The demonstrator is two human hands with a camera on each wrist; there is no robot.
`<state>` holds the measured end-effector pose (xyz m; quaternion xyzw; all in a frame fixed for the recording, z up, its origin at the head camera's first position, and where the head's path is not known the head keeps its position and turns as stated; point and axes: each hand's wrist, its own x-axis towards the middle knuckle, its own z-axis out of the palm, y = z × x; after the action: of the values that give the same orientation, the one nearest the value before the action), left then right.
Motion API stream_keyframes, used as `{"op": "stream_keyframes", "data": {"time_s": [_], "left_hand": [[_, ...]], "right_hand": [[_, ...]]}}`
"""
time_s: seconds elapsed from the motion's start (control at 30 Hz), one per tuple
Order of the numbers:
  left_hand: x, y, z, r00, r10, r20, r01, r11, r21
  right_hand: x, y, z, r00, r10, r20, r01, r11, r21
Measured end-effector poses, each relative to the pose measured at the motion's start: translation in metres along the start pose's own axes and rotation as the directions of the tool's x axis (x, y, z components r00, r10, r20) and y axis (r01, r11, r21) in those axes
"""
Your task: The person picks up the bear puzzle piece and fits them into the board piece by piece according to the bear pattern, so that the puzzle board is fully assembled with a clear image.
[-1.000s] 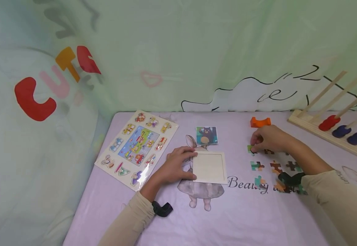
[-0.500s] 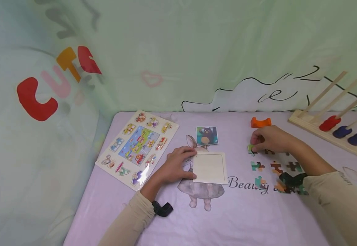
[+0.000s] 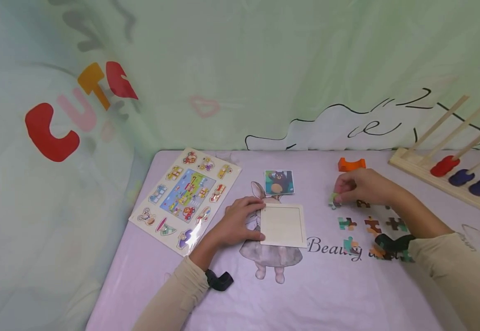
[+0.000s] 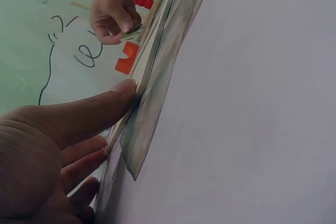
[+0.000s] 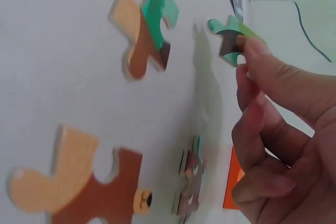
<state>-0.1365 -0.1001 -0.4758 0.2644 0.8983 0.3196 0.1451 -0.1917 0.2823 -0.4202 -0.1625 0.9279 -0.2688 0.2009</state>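
A lilac-draped table, puzzle board aslant on the left, bear card just behind the pale tray mid-table, orange block toward the back, loose pieces before it, their number hard to tell from here, bead rack at right

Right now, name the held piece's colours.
Puzzle piece: teal, green, brown, tan; clearest in right wrist view.

The held puzzle piece was green and brown. The board was cream with a dark line, the block orange, the beads red and blue.
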Motion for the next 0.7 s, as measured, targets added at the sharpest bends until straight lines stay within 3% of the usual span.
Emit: {"op": "stream_keyframes", "data": {"time_s": [0.3, 0.7], "left_hand": [[0.0, 0.001, -0.001, 1.0, -0.01, 0.012, 0.01, 1.0, -0.008], [0.0, 0.001, -0.001, 1.0, -0.01, 0.006, 0.01, 1.0, -0.008]], "right_hand": [[0.0, -0.014, 0.006, 1.0, -0.009, -0.011, 0.01, 0.996, 0.092], [0.006, -0.038, 0.021, 0.999, -0.009, 0.052, -0.005, 0.967, 0.257]]}}
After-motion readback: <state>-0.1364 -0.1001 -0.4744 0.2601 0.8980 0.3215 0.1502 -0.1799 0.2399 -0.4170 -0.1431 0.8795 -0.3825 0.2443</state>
